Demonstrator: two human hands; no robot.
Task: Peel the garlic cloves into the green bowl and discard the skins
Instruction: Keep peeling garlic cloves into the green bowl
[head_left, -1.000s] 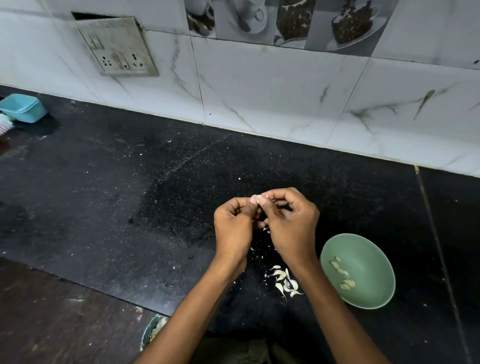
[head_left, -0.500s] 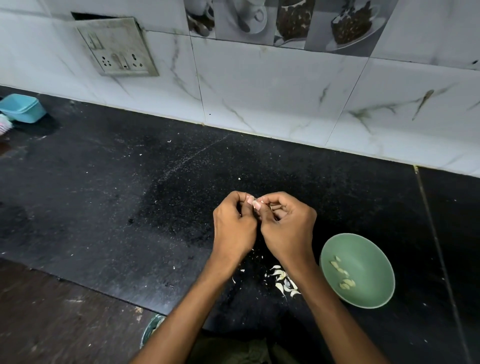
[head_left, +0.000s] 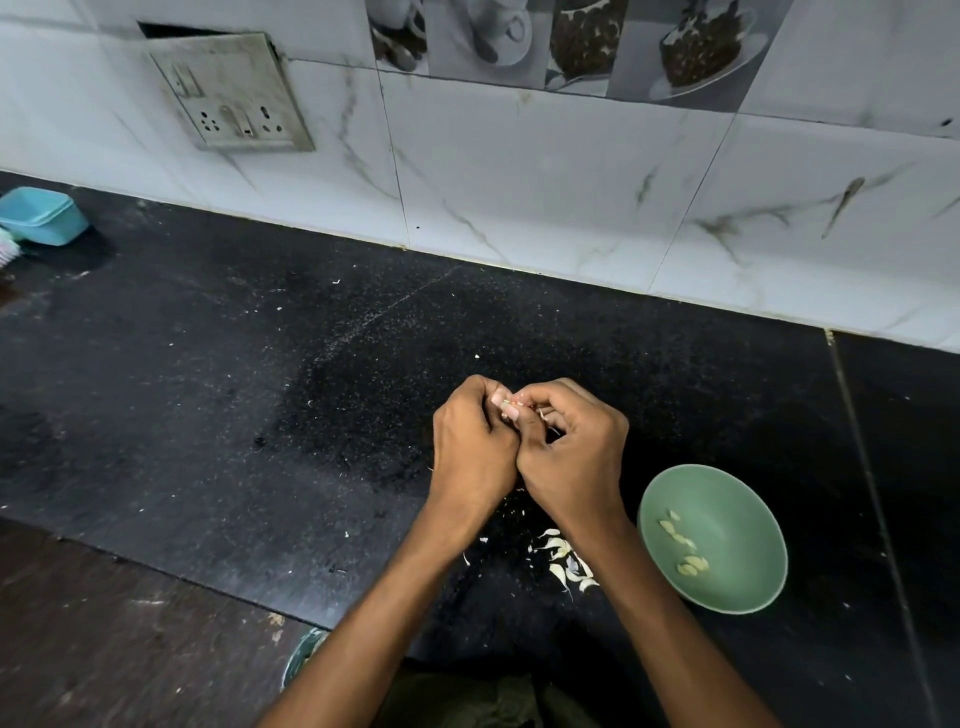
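My left hand (head_left: 472, 447) and my right hand (head_left: 571, 452) are pressed together above the black counter, fingers curled. Between their fingertips they pinch a small garlic clove (head_left: 511, 404), mostly hidden by the fingers. The green bowl (head_left: 727, 493) sits on the counter to the right of my right wrist and holds several peeled cloves (head_left: 685, 551). A pile of pale garlic skins (head_left: 563, 558) lies on the counter beneath my right forearm.
The black counter (head_left: 260, 389) is speckled with small skin flakes. A blue plastic box (head_left: 44, 215) stands at the far left by the tiled wall. A wall socket plate (head_left: 231, 93) hangs on the tiles. A round rim (head_left: 301, 654) shows below the counter edge.
Both hands have drawn closer together and dropped slightly toward me, knuckles now touching. The bowl and skins have not moved.
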